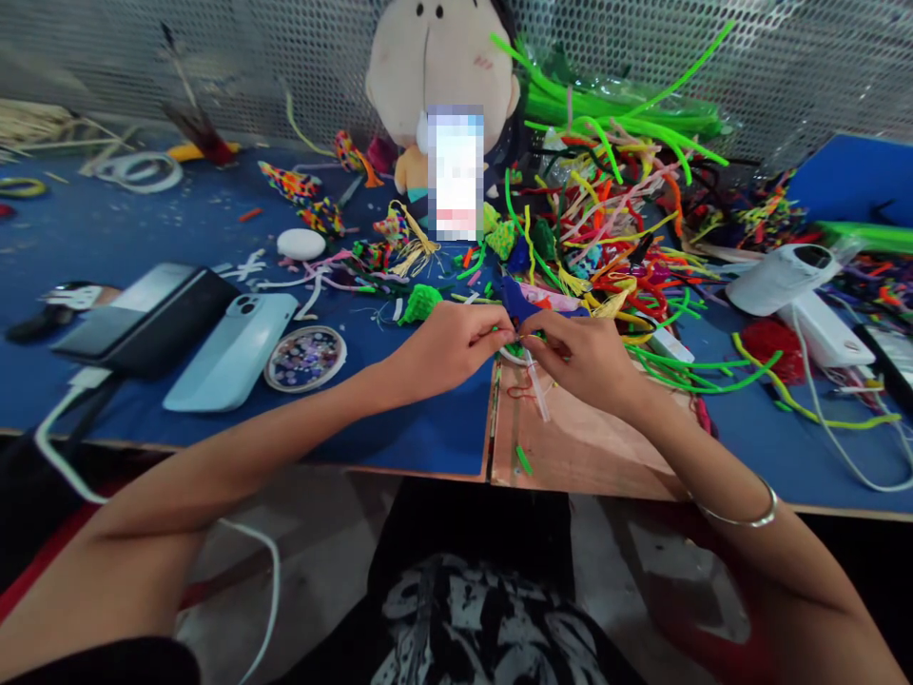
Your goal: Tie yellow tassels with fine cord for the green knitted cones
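My left hand (449, 344) and my right hand (581, 360) meet fingertip to fingertip over the table's near edge. Together they pinch a small green pipe-cleaner piece (514, 338), mostly hidden by the fingers. A blue pipe-cleaner shape (519, 300) lies just behind the fingertips. A thin clear stick (537, 388) pokes down from under my right hand onto the bare wooden board (585, 447). A silver bangle (742, 518) rings my right wrist.
A big heap of coloured pipe cleaners (613, 219) fills the back right. A plush doll (442, 76) with a blurred phone (456, 171) stands behind. Two phones (232, 352) and a round dish of sequins (305, 359) lie left. White devices (781, 278) with cables sit right.
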